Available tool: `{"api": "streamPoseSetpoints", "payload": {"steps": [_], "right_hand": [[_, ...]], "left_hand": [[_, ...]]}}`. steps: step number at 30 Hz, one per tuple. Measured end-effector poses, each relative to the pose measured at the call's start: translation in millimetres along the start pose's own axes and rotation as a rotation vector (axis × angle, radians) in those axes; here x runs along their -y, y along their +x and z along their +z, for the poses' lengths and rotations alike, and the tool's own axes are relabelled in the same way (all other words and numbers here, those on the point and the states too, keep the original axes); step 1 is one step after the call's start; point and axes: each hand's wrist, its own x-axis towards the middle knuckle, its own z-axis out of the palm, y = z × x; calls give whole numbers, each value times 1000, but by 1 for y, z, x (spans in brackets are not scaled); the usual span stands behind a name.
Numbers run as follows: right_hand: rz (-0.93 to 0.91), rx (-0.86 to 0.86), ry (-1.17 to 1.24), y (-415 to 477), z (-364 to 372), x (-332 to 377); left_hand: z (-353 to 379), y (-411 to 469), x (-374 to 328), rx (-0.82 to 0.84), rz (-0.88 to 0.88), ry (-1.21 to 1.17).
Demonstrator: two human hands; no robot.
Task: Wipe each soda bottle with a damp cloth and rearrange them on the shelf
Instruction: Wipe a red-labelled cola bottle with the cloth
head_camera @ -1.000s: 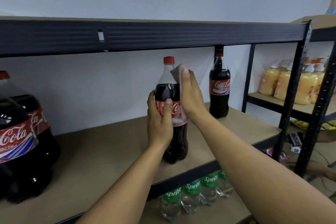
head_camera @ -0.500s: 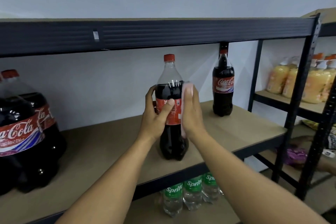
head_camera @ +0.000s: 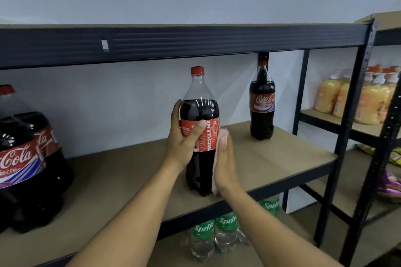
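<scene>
The right hand (head_camera: pixel 225 165) has slid down the bottle (head_camera: pixel 199 108), grip flat, pressing the cloth (head_camera: pixel 223 132) at its 3 o'clock side. The left hand (head_camera: pixel 184 143) wraps the label (head_camera: pixel 208 136) in its grip. The bottle stands upright on the shelf (head_camera: pixel 271 158); that side is probably nearly wiped.

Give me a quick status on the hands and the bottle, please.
Left hand grips bottle at label. Right hand presses cloth flat on its lower side. Rear bottle stands apart.
</scene>
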Motion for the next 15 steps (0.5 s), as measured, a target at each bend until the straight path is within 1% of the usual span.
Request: {"api": "streamPoseSetpoints", "payload": {"steps": [3,6,8,11,13,15], "right_hand": [[-12,26,-61,25,-2,38],[-122,51,-116,60,-1,87],[-197,49,-129,74,3,105],[-224,29,-136,72,3,94],[-180,-5,-77,56,1,68],[-91,-22,-27,33,-2,35]], "left_hand": [[7,-3,-4,-40,36,16],[9,-6,-2,-45,18,-76],[7,-7,-1,-44,-16,-126],[2,-2,0,-22,-18,-103],[3,1,-1,-24,10,-40],[7,1,-3,-36,44,-14]]}}
